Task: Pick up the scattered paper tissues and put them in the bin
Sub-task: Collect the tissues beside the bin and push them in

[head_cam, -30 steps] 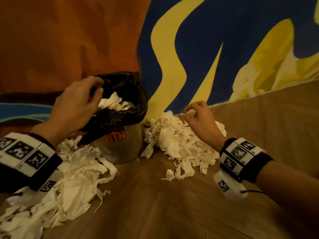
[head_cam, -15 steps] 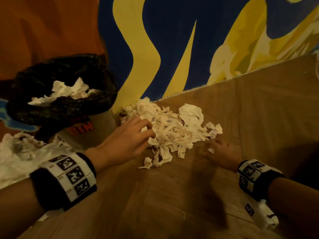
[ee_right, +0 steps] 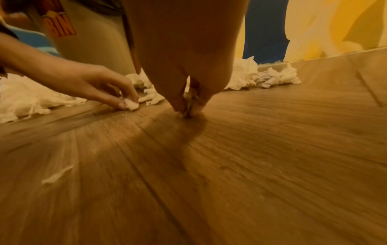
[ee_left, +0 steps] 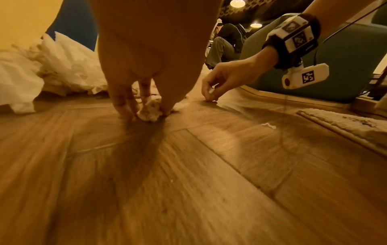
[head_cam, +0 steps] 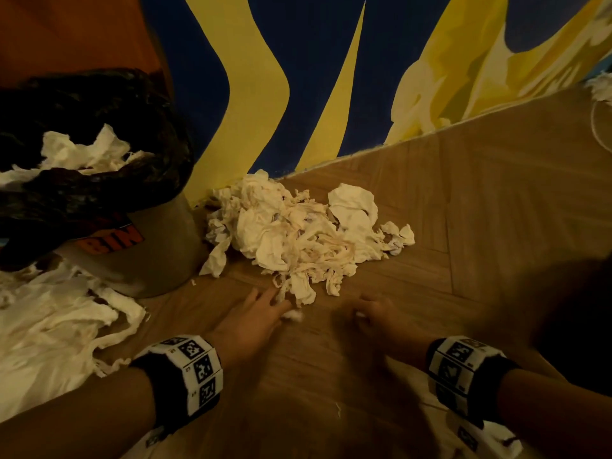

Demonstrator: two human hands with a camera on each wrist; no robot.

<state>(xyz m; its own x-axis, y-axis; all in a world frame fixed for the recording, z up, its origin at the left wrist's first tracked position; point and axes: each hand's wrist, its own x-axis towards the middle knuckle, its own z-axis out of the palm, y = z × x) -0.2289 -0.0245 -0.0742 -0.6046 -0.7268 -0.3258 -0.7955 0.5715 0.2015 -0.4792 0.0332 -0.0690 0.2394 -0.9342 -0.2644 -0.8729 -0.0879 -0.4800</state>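
A heap of crumpled white tissues [head_cam: 298, 233] lies on the wooden floor against the painted wall. To its left stands the grey bin [head_cam: 155, 256] with a black liner [head_cam: 99, 187], tissues inside it. My left hand [head_cam: 265, 313] is down at the heap's near edge and pinches a small tissue scrap [ee_left: 149, 110] against the floor, the same scrap [ee_right: 132, 103] showing in the right wrist view. My right hand [head_cam: 371, 313] is beside it, fingertips on the floor, pinching a tiny tissue bit [ee_left: 211, 91].
Another spread of tissues [head_cam: 56, 326] covers the floor left of the bin. A torn strip [ee_right: 56, 175] lies loose on the boards. In the left wrist view a teal sofa base [ee_left: 314, 69] and a rug edge [ee_left: 345, 122] sit to the right.
My left hand left the bin rim, crossed to the heap, then drew back to its near edge onto a scrap. My right hand came off the heap down to the floor nearer me.
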